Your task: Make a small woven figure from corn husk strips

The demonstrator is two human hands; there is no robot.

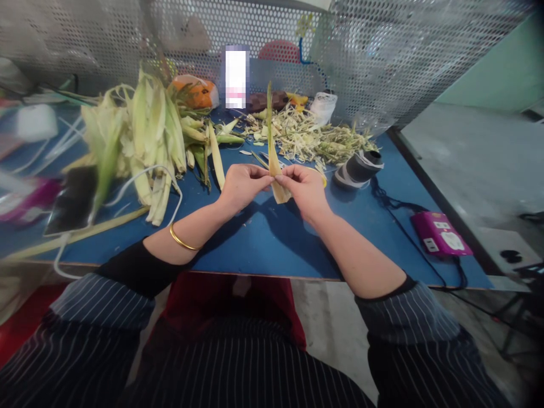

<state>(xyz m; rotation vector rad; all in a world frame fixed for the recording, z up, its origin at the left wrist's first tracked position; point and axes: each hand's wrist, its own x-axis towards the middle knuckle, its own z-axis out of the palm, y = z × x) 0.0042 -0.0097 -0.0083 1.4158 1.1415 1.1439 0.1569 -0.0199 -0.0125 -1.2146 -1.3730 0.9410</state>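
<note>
A single corn husk (274, 158) stands upright between my hands, its narrow tip pointing away and its broad pale end toward me. My left hand (243, 184) pinches it from the left with thumb and fingers. From the right, my right hand (306, 190) pinches the same husk, the two thumbs almost touching. Just beyond my fingers lie what look like scissors (272, 161), partly hidden by the husk and hands. Something yellow (323, 180) shows behind my right hand.
Piled corn husks (148, 130) lie at left beside a dark phone (74, 198) with a white cable. Shredded husk scraps (301, 136) spread at the back. A black thread spool (359, 169) and a purple power strip (440, 233) are on the right of the blue table (272, 249). Perforated metal mesh (263, 25) stands behind.
</note>
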